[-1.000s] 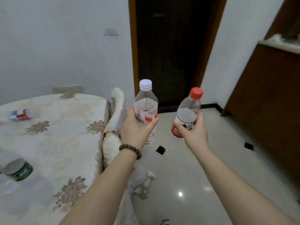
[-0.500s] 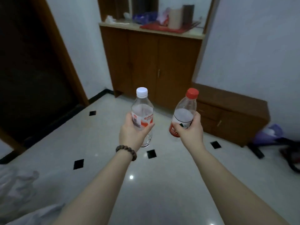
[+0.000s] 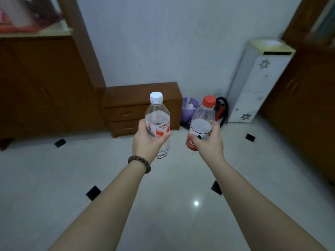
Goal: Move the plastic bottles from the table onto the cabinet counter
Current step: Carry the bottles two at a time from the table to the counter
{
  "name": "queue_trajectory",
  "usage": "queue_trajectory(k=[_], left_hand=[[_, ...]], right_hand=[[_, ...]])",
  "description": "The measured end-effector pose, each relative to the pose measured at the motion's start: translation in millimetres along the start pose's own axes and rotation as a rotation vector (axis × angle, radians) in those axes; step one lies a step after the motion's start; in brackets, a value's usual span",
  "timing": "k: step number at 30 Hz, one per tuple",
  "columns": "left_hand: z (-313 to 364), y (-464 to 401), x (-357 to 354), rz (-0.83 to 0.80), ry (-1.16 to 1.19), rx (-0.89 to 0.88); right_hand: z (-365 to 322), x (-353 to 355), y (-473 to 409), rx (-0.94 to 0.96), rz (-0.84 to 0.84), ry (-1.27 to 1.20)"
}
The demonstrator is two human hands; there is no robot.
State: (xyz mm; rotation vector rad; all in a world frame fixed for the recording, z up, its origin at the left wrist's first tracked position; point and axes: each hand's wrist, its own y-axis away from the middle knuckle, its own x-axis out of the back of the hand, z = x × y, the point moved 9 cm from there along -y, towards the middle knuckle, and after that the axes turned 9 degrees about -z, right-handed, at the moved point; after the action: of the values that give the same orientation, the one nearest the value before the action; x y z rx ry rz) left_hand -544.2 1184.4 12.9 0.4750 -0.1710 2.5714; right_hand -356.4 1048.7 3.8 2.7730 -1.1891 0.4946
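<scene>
Clear ribbed plastic, both bottles carried upright above the glossy tiled floor (image 3: 163, 205); left hand (image 3: 147, 142) wrapped round the white-capped bottle (image 3: 157, 122), right hand (image 3: 210, 142) clasping the red-capped bottle (image 3: 202, 124); the cabinet counter (image 3: 36, 32), pale top over brown wood, lies upper left, well apart; judged mid-transfer, neither bottle yet set down.

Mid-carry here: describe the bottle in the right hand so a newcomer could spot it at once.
Start at the low wooden drawer chest against the far wall, then look in front of its right end. There the right hand holds the red-capped bottle tilted. Its red cap and red label separate it from the white-capped bottle beside it.
</scene>
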Motion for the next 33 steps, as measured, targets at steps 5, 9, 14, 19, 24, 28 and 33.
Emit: queue_trajectory(k=[5, 9, 14, 19, 24, 28, 33], left_hand=[[50.9, -29.2, -125.7, -0.183, 0.029, -0.106], [80.4, -42.8, -215.6, -0.331, 0.054, -0.14], [109.3, -55.1, -304.5, -0.467, 0.048, -0.184], [130.3, -84.2, -381.4, -0.563, 0.051, -0.203], [151.8, -141.3, -457.3, -0.621, 0.048, -0.233], [179.7, -206.8, -513.5, -0.647, 0.048, -0.263], [221.3, -287.3, -583.5, -0.697, 0.062, -0.273]], right_hand=[[50.9, 117.3, -21.1, -0.088, 0.169, 0.001], [85.9, 194.5, -22.6, -0.137, 0.285, 0.003], [123.8, 269.7, -20.6, -0.208, 0.425, 0.02], [155.5, 330.8, -40.2, -0.267, 0.525, 0.041], [179.7, 382.3, -100.3, -0.27, 0.605, 0.043], [190.0, 418.3, -176.8, -0.268, 0.641, 0.052], [190.4, 465.9, -267.9, -0.292, 0.681, 0.041]])
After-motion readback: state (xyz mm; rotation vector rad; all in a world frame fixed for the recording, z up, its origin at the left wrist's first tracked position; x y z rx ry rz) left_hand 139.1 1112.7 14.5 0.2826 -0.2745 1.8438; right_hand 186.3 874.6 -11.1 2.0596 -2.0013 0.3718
